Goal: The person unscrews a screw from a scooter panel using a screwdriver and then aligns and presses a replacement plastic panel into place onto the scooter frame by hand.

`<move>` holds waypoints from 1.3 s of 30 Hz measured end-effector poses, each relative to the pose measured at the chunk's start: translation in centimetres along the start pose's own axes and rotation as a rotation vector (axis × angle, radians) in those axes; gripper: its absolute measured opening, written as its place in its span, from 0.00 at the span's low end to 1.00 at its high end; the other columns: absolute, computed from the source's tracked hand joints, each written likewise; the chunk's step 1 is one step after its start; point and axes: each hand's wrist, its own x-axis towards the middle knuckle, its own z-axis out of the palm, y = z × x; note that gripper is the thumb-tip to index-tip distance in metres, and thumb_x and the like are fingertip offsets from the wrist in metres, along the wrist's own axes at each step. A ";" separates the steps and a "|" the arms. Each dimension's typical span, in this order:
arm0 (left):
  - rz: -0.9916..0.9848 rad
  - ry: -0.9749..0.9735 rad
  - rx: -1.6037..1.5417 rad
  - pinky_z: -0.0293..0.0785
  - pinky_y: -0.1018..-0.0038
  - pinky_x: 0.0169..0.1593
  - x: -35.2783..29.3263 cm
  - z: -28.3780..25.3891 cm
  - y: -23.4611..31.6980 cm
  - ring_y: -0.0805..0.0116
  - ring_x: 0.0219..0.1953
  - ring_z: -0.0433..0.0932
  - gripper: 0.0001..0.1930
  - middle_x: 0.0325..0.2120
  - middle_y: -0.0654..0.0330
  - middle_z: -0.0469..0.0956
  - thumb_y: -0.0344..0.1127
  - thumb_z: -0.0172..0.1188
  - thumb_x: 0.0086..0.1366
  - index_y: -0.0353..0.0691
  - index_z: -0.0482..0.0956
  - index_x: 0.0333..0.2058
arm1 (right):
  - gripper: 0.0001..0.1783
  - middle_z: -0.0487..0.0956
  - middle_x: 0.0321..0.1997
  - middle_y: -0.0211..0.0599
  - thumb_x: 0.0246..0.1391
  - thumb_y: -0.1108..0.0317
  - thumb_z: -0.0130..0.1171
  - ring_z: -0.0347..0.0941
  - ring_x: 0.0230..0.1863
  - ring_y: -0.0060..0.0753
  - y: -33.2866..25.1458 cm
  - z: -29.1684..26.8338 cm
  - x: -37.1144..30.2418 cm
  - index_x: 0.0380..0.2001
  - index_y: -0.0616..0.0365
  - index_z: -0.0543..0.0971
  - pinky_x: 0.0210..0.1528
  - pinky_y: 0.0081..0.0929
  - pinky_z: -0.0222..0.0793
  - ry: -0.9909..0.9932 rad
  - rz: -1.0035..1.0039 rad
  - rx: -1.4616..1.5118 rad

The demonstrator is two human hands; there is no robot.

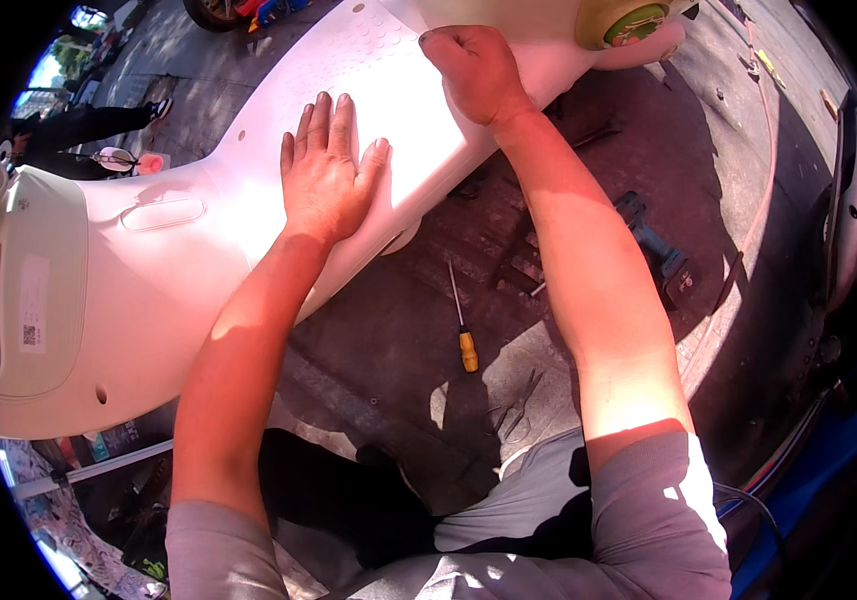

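Observation:
A cream-white scooter body [163,300] stretches from the left edge to the top of the view, brightly lit by the sun. My left hand [328,190] lies flat on its smooth panel, with fingers stretched out and the thumb apart. Farther up and to the right, my right hand [475,75] is curled into a fist against the same panel, near its edge. Nothing shows sticking out of the fist. A screwdriver [467,350] with a yellow handle lies on the ground below, between my forearms.
A teal and black power tool [658,250] lies on the dark ground beside my right forearm. A hose [770,150] runs along the pavement at right. Near the scooter's top end sits a round green part [636,24]. At far left stands another person's leg [108,125].

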 end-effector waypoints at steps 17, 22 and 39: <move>-0.016 -0.040 -0.065 0.39 0.52 0.80 -4.6 -2.5 3.9 0.51 0.81 0.45 0.42 0.78 0.46 0.48 0.65 0.40 0.77 0.41 0.52 0.77 | 0.24 0.64 0.15 0.19 0.65 0.62 0.57 0.57 0.16 0.16 1.5 -0.3 1.5 0.14 0.55 0.68 0.20 0.25 0.54 0.033 0.173 0.284; 0.021 0.107 -0.347 0.42 0.45 0.78 -10.0 -3.6 5.8 0.45 0.79 0.50 0.43 0.76 0.42 0.54 0.63 0.50 0.75 0.33 0.59 0.74 | 0.25 0.59 0.15 0.19 0.66 0.64 0.56 0.52 0.16 0.16 1.2 0.7 1.0 0.14 0.49 0.62 0.19 0.25 0.50 -0.011 0.220 0.351; -0.001 0.103 -0.104 0.43 0.48 0.78 -9.3 -2.6 -1.2 0.44 0.79 0.50 0.51 0.75 0.37 0.54 0.71 0.50 0.69 0.32 0.58 0.74 | 0.32 0.72 0.70 0.48 0.70 0.47 0.53 0.65 0.71 0.51 -5.6 7.7 0.6 0.66 0.60 0.72 0.72 0.44 0.60 -0.027 -0.553 -0.907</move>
